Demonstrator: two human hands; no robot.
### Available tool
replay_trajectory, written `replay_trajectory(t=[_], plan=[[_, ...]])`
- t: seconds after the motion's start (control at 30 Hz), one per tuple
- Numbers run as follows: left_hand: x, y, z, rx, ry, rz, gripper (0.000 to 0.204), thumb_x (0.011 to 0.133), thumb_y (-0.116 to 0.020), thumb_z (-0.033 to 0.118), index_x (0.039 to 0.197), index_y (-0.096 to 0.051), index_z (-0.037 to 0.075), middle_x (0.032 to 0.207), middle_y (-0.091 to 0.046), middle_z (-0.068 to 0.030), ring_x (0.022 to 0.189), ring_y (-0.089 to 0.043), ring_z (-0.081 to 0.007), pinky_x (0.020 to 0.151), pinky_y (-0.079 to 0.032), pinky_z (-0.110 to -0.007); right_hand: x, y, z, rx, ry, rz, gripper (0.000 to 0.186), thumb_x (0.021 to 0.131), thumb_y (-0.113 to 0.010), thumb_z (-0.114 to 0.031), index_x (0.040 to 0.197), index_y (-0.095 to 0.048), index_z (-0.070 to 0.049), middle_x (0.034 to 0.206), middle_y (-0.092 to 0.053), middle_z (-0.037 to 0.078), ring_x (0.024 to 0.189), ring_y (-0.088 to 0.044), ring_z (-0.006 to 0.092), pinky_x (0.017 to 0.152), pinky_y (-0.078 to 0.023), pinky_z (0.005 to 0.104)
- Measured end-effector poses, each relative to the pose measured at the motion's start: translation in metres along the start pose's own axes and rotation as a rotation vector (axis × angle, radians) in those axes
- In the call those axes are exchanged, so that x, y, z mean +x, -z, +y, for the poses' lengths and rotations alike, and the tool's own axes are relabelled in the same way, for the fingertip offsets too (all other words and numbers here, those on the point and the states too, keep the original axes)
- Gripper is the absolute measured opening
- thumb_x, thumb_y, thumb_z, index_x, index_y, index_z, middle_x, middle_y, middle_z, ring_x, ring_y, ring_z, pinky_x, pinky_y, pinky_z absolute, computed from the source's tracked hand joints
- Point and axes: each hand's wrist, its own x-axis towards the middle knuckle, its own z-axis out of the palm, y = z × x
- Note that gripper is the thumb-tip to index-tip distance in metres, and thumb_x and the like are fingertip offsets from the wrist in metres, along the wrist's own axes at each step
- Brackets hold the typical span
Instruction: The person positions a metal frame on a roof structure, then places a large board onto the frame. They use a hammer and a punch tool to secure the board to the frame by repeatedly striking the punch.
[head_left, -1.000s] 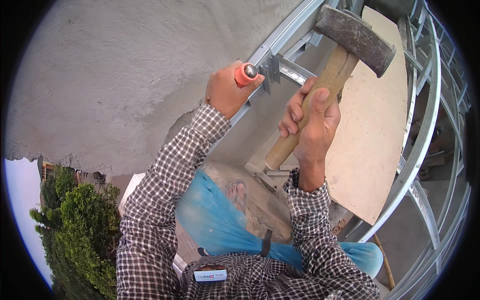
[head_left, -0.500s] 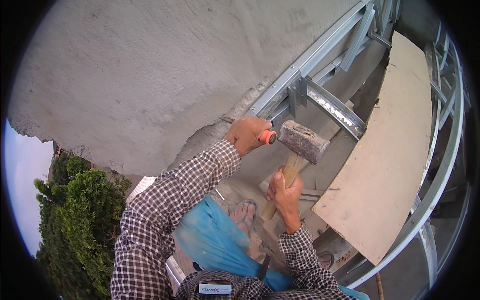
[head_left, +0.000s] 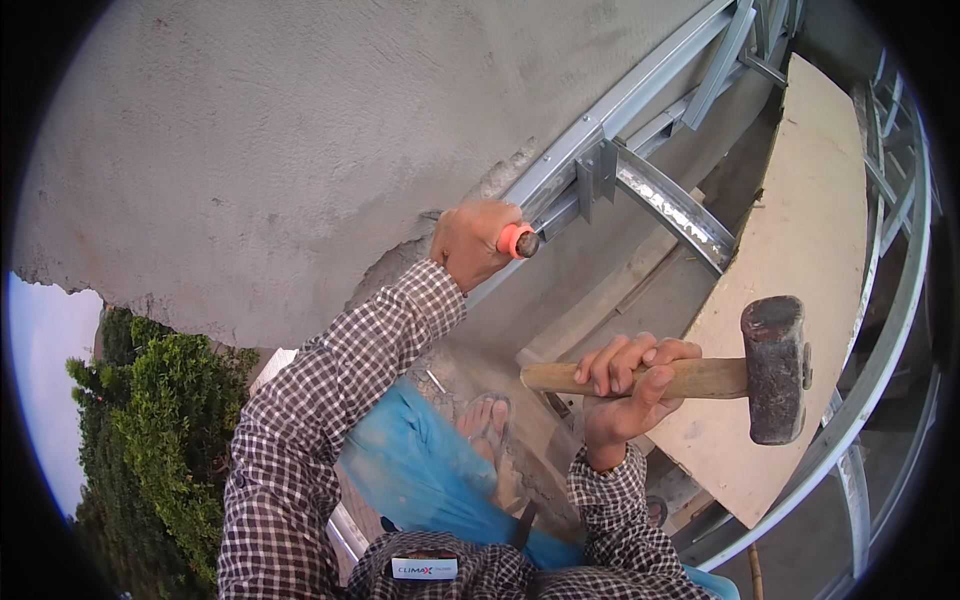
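Observation:
My left hand (head_left: 474,243) is closed round a chisel (head_left: 519,241) with an orange collar and a worn metal striking end that faces right. The chisel's tip meets the grey plastered wall (head_left: 250,150) at the upper edge of a rough, broken patch. To the right, my right hand (head_left: 632,385) grips the wooden handle of a club hammer (head_left: 775,370). Its heavy, dusty metal head is well away from the chisel, over a pale board. The fingers wrap the handle near its middle.
Galvanised metal framing (head_left: 590,150) runs along the wall's edge to the upper right. The pale board (head_left: 800,220) leans beside a curved metal rail (head_left: 900,300). Below are my blue trouser legs (head_left: 420,460) and a sandalled foot (head_left: 485,425). Green trees (head_left: 160,430) stand at left.
The hammer has swung away to the right from beside the chisel, its handle turning from upright to nearly level. My left hand with the chisel has shifted slightly left and up.

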Motion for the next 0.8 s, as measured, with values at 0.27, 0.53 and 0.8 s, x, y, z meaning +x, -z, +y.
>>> replay_trajectory(t=[0.27,0.53,0.8], plan=[[0.012,-0.004,-0.002,-0.046,-0.011,0.006,0.024,0.084,-0.078,0.027,0.079,-0.065,0.008,0.072,-0.064,-0.0100,0.062,-0.061,-0.0274,0.058,-0.048,-0.038,-0.027,0.007,0.052,-0.284,-0.244,-0.068,0.024,0.104,-0.057,-0.026,0.096,-0.046,-0.007,0.062,-0.044,-0.003,0.047,-0.043,0.0070,0.044,-0.040,0.0255],[0.005,0.005,-0.009,0.004,0.011,0.033,0.027,0.085,-0.076,0.026,0.075,-0.061,0.006,0.068,-0.060,-0.0113,0.059,-0.057,-0.0277,0.057,-0.045,-0.040,0.015,-0.008,-0.045,-0.112,-0.006,-0.042,0.025,0.106,-0.051,-0.031,0.096,-0.040,-0.011,0.063,-0.043,-0.005,0.049,-0.042,0.0070,0.043,-0.039,0.0255],[0.010,0.001,-0.001,0.014,-0.040,0.051,0.026,0.085,-0.076,0.024,0.074,-0.059,0.007,0.069,-0.059,-0.0115,0.065,-0.058,-0.0308,0.060,-0.046,-0.042,-0.021,-0.005,0.035,-0.368,-0.118,-0.094,0.022,0.103,-0.056,-0.024,0.093,-0.045,-0.008,0.061,-0.043,-0.003,0.048,-0.044,0.0077,0.045,-0.041,0.0263]])
